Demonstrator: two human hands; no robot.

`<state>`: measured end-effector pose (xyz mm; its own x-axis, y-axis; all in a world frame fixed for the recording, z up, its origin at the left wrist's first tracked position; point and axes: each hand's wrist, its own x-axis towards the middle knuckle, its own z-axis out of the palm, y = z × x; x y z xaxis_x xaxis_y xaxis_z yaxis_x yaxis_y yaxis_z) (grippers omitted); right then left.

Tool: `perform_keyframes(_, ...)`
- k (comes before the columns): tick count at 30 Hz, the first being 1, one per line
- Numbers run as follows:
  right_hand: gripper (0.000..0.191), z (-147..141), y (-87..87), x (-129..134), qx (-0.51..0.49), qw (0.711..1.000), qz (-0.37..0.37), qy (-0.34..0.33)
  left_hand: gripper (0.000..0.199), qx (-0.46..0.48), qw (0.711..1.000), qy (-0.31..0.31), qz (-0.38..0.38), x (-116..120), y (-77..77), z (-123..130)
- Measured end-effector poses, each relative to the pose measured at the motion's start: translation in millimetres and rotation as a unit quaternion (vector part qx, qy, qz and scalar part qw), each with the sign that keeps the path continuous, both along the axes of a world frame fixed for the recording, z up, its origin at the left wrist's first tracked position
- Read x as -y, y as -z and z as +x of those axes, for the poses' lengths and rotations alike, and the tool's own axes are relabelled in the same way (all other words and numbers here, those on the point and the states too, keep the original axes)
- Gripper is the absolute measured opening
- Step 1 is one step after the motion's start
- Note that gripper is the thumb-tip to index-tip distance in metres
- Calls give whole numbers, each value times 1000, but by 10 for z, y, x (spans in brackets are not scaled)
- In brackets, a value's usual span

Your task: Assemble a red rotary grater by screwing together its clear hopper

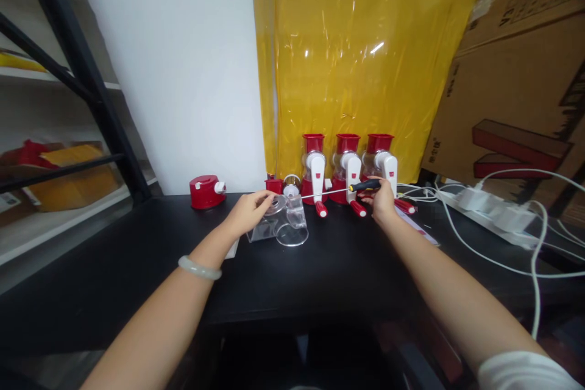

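My left hand (250, 212) is closed at the fingers on the upper left of a clear plastic housing (292, 234), which rests on the black table. In my right hand (382, 200) is a screwdriver (365, 186) with a black and yellow handle. Its long thin shaft points left, and the tip is close to the housing's upper right part; whether they touch I cannot tell. Behind the housing are a metal grater drum (291, 185) and a small red part (274, 186). A red round base (207, 192) with a white knob stands farther left.
Three red and white rotary graters (348, 164) with crank handles line the back of the table (320, 292). At right lie a white power strip (493, 219) and loose cables (479, 265). A large cardboard box (512, 79) and a black-framed shelf (77, 30) flank the table.
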<state>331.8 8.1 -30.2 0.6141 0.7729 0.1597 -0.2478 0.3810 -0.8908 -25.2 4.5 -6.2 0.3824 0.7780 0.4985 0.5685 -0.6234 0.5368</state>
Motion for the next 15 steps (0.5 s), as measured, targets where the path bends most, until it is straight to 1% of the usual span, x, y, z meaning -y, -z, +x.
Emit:
perform_keyframes(6,19,27,8,-35,4,1000,14,5,44,8,1000,-4,-14,14,-8,12)
perform_keyframes(10,33,38,26,-60,24,999,38,12,41,12,1000,-3,-9,7,1,10)
perform_keyframes(12,37,38,35,-57,47,997,46,27,41,17,1000,-3,-10,1,10,5)
perform_keyframes(15,39,38,46,-43,73,996,27,48,41,15,1000,-6,-10,-2,19,-2)
